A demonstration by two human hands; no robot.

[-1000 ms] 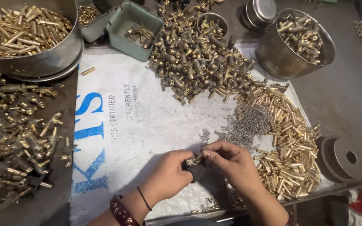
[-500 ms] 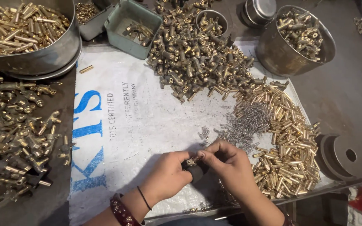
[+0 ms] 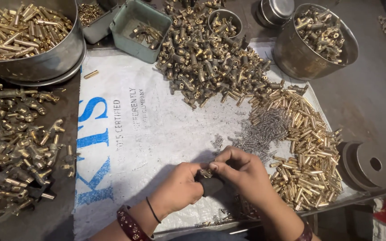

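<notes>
My left hand (image 3: pixel 178 189) and my right hand (image 3: pixel 242 172) meet near the front edge of a white printed sack (image 3: pixel 157 129) spread on the table. Between their fingertips sits a small brass fitting (image 3: pixel 206 172), pinched from both sides, above a dark block (image 3: pixel 211 185) under the left fingers. A heap of small steel springs (image 3: pixel 264 129) lies just beyond my right hand. A pile of short brass tubes (image 3: pixel 311 151) is to its right. A larger mound of brass valve bodies (image 3: pixel 206 62) lies at the back of the sack.
Steel bowls of brass parts stand at back left (image 3: pixel 45 58) and back right (image 3: pixel 300 58). A green plastic tray (image 3: pixel 141 29) and a small tin (image 3: pixel 224 20) sit behind. Assembled brass fittings (image 3: pixel 14 143) cover the left. A round metal disc (image 3: pixel 371 165) lies at right.
Both hands stay together at the same spot, with small finger movements on the brass fitting. The view has shifted slightly.
</notes>
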